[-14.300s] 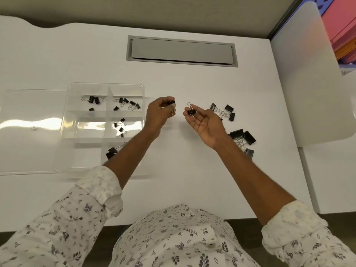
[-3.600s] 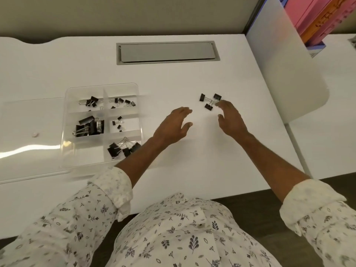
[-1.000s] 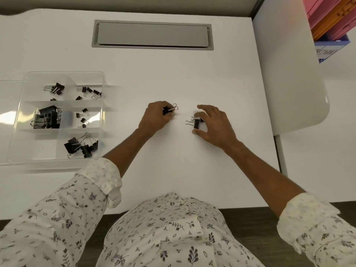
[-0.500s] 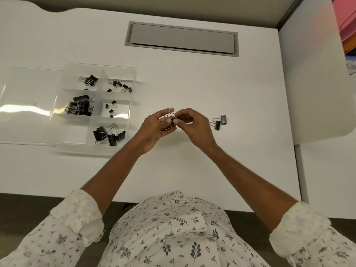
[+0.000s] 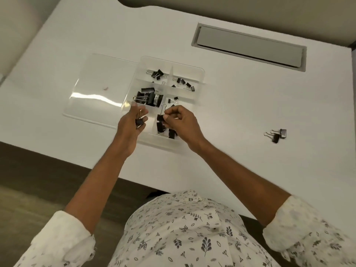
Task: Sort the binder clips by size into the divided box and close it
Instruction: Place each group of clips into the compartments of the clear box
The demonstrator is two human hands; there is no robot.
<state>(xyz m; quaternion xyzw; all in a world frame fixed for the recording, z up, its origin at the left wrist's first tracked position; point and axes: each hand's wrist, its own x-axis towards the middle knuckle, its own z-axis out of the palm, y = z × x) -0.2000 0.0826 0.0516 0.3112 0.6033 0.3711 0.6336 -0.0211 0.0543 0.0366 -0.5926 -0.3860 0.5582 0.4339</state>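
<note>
Two binder clips (image 5: 276, 134) remain loose on the white desk (image 5: 231, 105), touching each other, well right of the divided box (image 5: 200, 74). The box is clear with six compartments; five hold clips, and its lid (image 5: 96, 87) lies open flat to the left. Left hand (image 5: 133, 124) — fingers loosely curled, a black clip (image 5: 139, 121) gripped in them, over the near-left compartment. Right hand (image 5: 181, 122) — thumb and forefinger pinching a second clip (image 5: 160, 117) above the near-right compartment, where similar clips (image 5: 165, 130) lie. The desk's near edge sits just below the box; open surface lies between box and loose pair.
</note>
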